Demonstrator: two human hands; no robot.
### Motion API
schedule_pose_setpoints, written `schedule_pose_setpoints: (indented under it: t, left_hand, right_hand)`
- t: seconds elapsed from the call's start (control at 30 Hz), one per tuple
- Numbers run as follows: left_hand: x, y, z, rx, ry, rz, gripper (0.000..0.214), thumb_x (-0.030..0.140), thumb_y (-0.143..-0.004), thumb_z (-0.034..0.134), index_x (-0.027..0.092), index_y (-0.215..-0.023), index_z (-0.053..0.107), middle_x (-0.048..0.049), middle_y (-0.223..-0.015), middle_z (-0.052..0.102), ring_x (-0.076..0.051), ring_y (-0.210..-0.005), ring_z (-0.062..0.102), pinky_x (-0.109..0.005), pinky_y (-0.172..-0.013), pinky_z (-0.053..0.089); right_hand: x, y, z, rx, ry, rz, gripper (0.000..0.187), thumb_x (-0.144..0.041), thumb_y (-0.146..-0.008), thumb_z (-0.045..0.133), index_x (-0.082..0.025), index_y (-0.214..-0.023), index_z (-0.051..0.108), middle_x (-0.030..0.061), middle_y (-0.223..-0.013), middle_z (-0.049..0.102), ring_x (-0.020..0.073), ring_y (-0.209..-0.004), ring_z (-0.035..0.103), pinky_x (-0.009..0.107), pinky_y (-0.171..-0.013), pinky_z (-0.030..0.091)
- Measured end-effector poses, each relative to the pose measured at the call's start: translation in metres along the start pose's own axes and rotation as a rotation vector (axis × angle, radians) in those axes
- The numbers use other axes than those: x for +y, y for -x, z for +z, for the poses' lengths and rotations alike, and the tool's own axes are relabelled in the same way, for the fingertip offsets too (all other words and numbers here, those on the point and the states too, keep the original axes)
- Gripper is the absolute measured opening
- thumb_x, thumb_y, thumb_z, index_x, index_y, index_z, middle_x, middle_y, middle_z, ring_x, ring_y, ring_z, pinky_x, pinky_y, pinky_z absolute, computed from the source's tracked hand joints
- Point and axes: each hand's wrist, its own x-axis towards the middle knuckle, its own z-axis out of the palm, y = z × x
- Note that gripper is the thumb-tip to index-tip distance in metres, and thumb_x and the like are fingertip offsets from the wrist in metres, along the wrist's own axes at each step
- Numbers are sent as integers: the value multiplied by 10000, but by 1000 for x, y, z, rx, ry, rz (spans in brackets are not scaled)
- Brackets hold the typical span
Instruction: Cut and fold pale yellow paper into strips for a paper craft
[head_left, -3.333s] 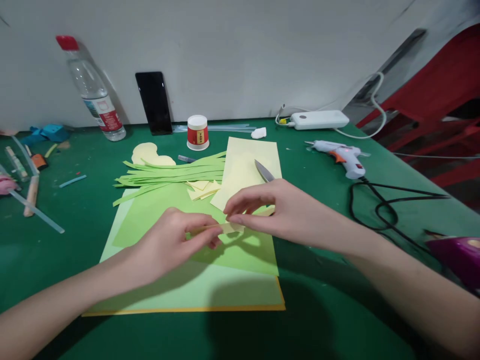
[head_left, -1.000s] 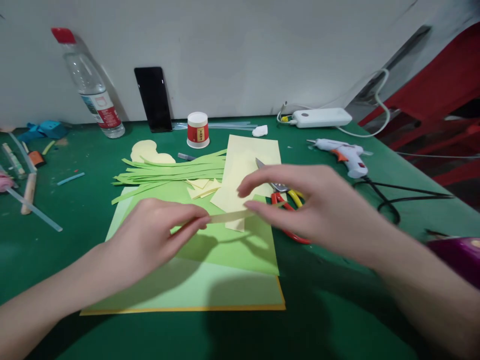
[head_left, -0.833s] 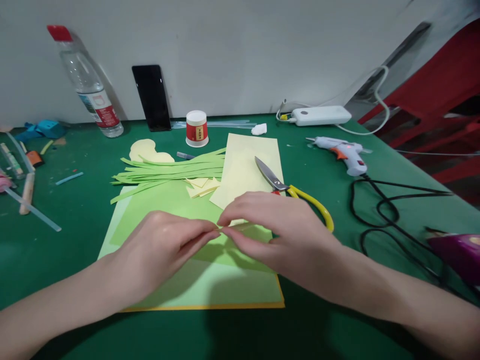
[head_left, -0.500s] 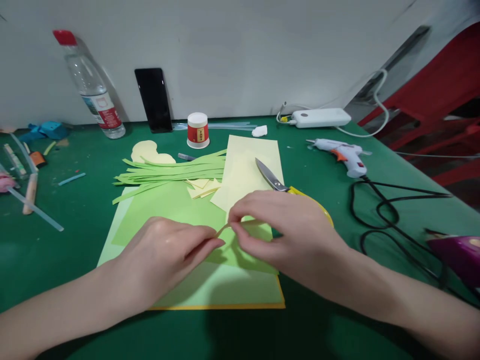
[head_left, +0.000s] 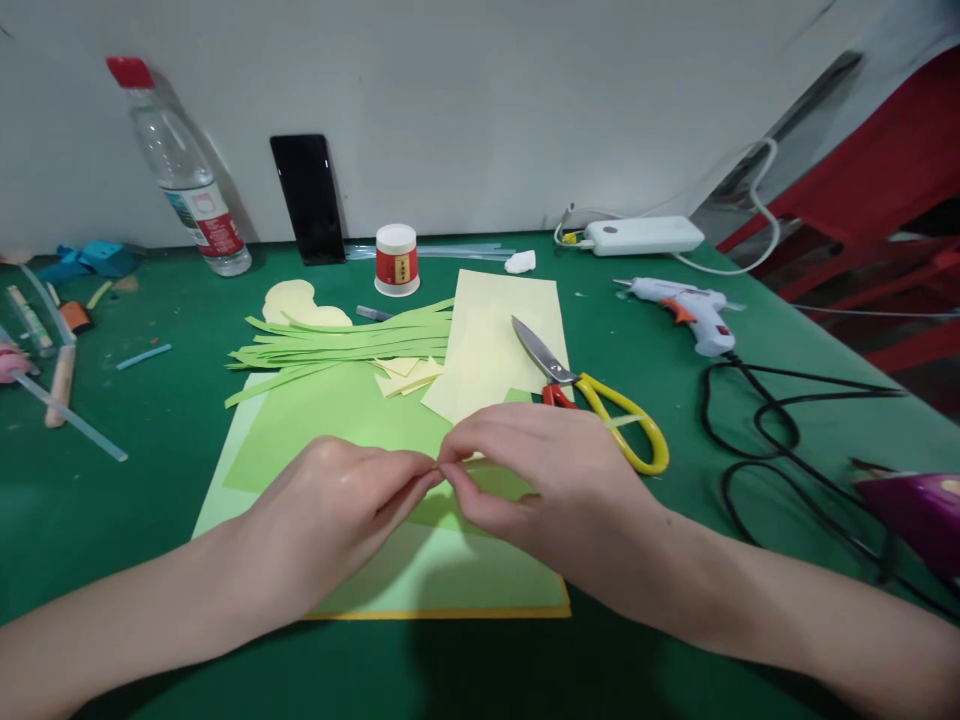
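Observation:
My left hand (head_left: 337, 510) and my right hand (head_left: 536, 475) meet fingertip to fingertip over the green paper sheets (head_left: 337, 420). Both pinch a thin pale yellow paper strip (head_left: 471, 458), which is mostly hidden by my right fingers. Its far end shows as a pale sliver past my right hand, near the scissors. Yellow-handled scissors (head_left: 600, 400) lie just beyond my right hand, blades resting on a pale yellow sheet (head_left: 495, 330).
Cut green strips (head_left: 345, 340) and yellow scraps (head_left: 405, 375) lie behind the sheets. A glue gun (head_left: 686, 310) with black cord (head_left: 780, 440), power bank (head_left: 641, 236), small jar (head_left: 396, 260), phone (head_left: 307, 200), bottle (head_left: 180, 175) and glue sticks (head_left: 67, 420) surround the work area.
My right hand slid along the strip toward my left hand, closing the gap until the fingertips touch. The scissors came out from under my right hand.

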Motion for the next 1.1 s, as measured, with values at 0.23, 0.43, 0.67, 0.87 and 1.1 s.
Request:
schedule_pose_setpoints:
  t: [0.23,0.43,0.67,0.87,1.1]
  left_hand:
    - [1,2,-15,59,-37,-27,224,169,-863,433,141,-781,639,7,-603,683,-95,-459,591,-188,-423,353]
    - [-4,-1,-26,15,-72,-95,280,221,-863,418,172,-711,647,22,-541,660,-88,-383,539,-188,-376,318]
    - [-7,-4,-10,-145,-19,-174,308,362,-847,464,185,-1074,574,-17,-788,706,-144,-568,619,-228,-506,409]
    - [-3,1,1,-68,-24,-25,253,171,-875,382,158,-840,633,15,-530,608,-111,-415,521,-221,-415,305]
    - [-7,0,-17,4,-14,-100,264,212,-865,421,155,-753,654,-11,-601,680,-117,-449,586,-202,-410,342]
  right_hand:
    - [12,-6,-22,8,54,126,106,-117,-710,530,-164,-654,607,-14,-648,672,110,-567,598,210,-504,366]
    - [28,-12,-39,-84,45,170,77,-137,-749,512,-169,-688,547,-19,-637,618,93,-539,536,206,-502,364]
    - [19,-9,-22,-236,50,32,88,-122,-775,464,-154,-746,541,9,-713,616,114,-557,537,239,-500,339]
    - [8,3,-3,-167,120,-45,124,-121,-802,434,-145,-758,547,25,-714,602,108,-531,518,244,-487,324]
    - [22,-8,-18,-104,161,126,69,-116,-761,490,-153,-717,528,15,-676,597,123,-538,529,240,-479,342]
